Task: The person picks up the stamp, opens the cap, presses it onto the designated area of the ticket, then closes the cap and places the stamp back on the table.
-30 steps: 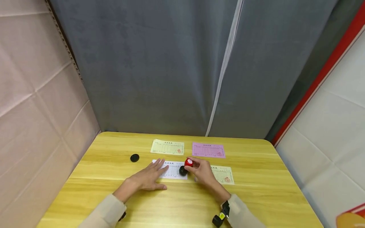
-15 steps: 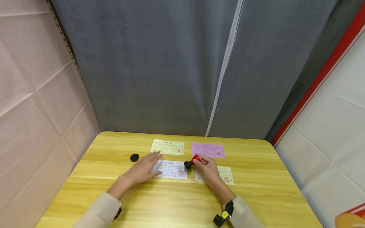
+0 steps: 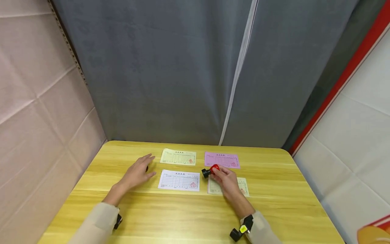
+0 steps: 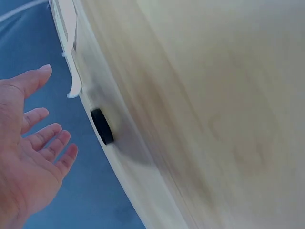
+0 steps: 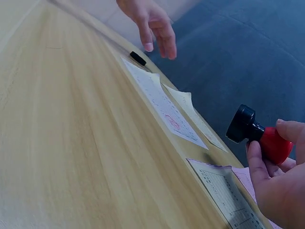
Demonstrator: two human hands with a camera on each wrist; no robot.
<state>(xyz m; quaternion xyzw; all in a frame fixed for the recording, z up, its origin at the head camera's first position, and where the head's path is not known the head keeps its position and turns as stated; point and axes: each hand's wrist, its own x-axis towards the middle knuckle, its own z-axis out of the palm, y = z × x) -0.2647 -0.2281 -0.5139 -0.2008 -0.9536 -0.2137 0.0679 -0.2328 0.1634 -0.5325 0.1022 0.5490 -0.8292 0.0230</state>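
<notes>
My right hand (image 3: 228, 183) pinches a rubber stamp (image 5: 275, 144) by its red knob. The stamp is tilted, its black base pointing left, above the gap between the slips. Below it to the left lies a white printed slip (image 3: 178, 180) with a red seal mark at its lower right. A pale yellow-green slip (image 3: 243, 186) is partly hidden under my right hand. My left hand (image 3: 135, 173) hovers with spread fingers beside a black round cap (image 4: 102, 126), which it mostly hides in the head view; its fingers hold nothing.
Farther back on the wooden table (image 3: 164, 217) lie a pale yellow slip (image 3: 178, 157) and a purple slip (image 3: 222, 160), both bearing red marks. A grey curtain (image 3: 167, 74) hangs behind the table's far edge.
My left hand has left the white slip and moved left to the black cap. My right hand has lifted the stamp and moved it right, tilting it and uncovering the red mark.
</notes>
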